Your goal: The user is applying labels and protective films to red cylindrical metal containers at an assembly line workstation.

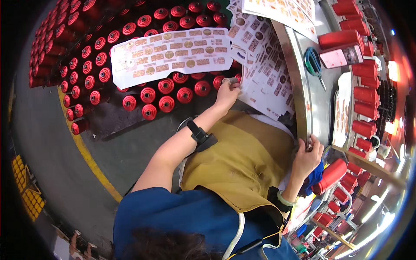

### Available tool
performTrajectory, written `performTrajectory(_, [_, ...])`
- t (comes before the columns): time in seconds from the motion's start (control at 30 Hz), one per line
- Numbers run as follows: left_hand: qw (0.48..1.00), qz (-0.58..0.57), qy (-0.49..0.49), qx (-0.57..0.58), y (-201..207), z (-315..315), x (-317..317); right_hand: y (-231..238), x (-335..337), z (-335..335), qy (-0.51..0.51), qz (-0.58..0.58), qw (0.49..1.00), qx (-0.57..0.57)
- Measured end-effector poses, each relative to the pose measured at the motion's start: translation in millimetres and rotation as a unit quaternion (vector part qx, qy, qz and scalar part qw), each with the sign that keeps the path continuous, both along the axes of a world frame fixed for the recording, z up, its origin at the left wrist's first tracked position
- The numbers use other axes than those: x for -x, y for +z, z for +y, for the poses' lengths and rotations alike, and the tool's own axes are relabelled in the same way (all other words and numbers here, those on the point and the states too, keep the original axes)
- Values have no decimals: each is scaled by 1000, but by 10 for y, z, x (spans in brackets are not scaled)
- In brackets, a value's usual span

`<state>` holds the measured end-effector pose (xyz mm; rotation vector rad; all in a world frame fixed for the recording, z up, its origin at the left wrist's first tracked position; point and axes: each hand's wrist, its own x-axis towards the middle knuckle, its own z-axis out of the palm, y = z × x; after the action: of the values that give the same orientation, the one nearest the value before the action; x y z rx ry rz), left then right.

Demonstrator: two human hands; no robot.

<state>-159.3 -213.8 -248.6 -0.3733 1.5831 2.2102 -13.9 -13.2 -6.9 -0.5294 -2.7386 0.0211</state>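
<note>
My left hand (227,94) reaches out beside a loose pile of printed label sheets (271,65), close to the red cylinders. Its fingers are closed, with something small and pale at the tips that I cannot make out. My right hand (307,159) is at the near end of the metal table edge (299,65), fingers curled together; what lies between them is hidden. A large white sheet of gold and brown labels (171,54) lies across the tops of several red cylinders (166,103) on the left.
On the metal table lie teal-handled scissors (313,63), a phone (342,56) and a red cylinder (340,39). Another label sheet (342,108) lies nearer. More red cylinders (366,94) line the right side. A red cylinder (330,176) sits beside my right hand. A yellow line (93,162) crosses the floor.
</note>
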Motion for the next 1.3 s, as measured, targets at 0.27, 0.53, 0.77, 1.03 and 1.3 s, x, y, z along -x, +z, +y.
performTrajectory(0.27, [964,50,165,-204,633,-536,721,0,19,-46,-30,-10,999,-9])
performTrajectory(0.53, [886,130,198,-400,1587,-650,1615,32,89,-145,-59,-10,998,-2])
performTrajectory(0.77, [886,298,142,-327,2065,-306,1734,26,94,-120,-67,-11,997,21])
performTrajectory(1.03, [890,433,139,-31,2025,-169,2080,26,52,-115,-73,-8,997,28])
performTrajectory(1.3, [803,488,165,300,1921,77,2066,1,-7,-50,-53,33,997,43])
